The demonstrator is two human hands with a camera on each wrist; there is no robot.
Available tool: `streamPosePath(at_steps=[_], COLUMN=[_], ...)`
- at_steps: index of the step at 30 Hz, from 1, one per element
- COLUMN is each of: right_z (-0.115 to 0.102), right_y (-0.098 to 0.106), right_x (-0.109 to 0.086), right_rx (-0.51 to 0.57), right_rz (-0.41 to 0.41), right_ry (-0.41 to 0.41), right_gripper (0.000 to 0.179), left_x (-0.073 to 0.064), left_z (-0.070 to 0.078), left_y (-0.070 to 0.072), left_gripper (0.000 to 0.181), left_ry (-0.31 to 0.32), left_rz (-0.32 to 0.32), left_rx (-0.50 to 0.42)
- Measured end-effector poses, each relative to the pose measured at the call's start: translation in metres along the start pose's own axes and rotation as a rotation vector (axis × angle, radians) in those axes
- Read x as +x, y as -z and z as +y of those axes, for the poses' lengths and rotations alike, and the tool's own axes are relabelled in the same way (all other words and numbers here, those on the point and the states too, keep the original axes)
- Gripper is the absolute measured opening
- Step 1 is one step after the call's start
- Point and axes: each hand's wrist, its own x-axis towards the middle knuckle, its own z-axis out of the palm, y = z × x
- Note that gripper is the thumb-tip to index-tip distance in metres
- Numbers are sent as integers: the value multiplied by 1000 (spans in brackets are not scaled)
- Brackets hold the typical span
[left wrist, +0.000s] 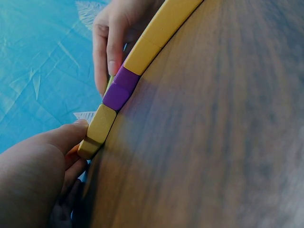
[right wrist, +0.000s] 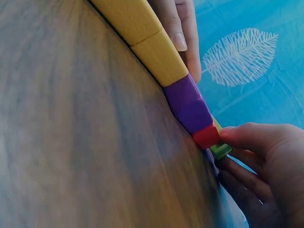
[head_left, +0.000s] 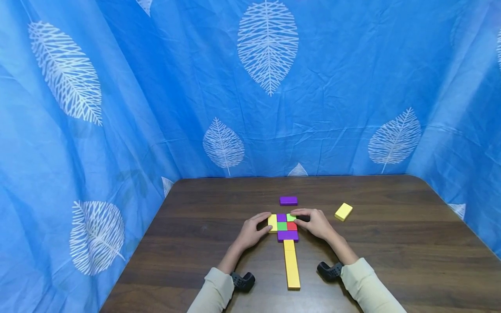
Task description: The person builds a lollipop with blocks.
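Note:
Small coloured wooden blocks lie side by side on the table in the head view. My left hand point(head_left: 250, 231) holds the yellow block point(head_left: 272, 223) at the cluster's left side, thumb near its front end, fingers at its far end. The right hand point(head_left: 316, 223) has its fingers at the light green block point(head_left: 291, 218) and its thumb against the red block point(head_left: 292, 226). Between the hands are a small purple block point(head_left: 281, 218) and a green block point(head_left: 282, 226). A longer purple block point(head_left: 287, 236) borders them in front, with yellow blocks point(head_left: 291, 267) lined up from it toward me.
A separate purple block point(head_left: 288, 201) lies beyond the cluster, and a loose yellow block point(head_left: 343, 211) is to the right. The brown wooden table point(head_left: 188, 261) backs onto a blue leaf-patterned curtain point(head_left: 325, 87). Black devices point(head_left: 243, 282) are worn at both wrists.

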Motion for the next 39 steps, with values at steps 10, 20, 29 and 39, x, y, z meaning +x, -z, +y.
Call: streamPosePath(at_steps=[10, 20, 29, 39], right_z=[-1, -3, -1, 9], right_y=[0, 0, -2, 3], right_x=[0, 0, 1, 18], right_rx=[-1, -29, -23, 15], right_rz=[-31, -55, 75, 352], right_ry=[3, 8, 30, -13], right_gripper=[27, 27, 25, 29], left_x=[1, 0, 0, 0], left_z=[0, -1, 0, -3], left_y=[0, 0, 0, -1], left_gripper=[46, 46, 46, 46], left_ry=[18, 6, 17, 13], left_rz=[-10, -2, -5, 6], left_rx=[-17, -15, -7, -8])
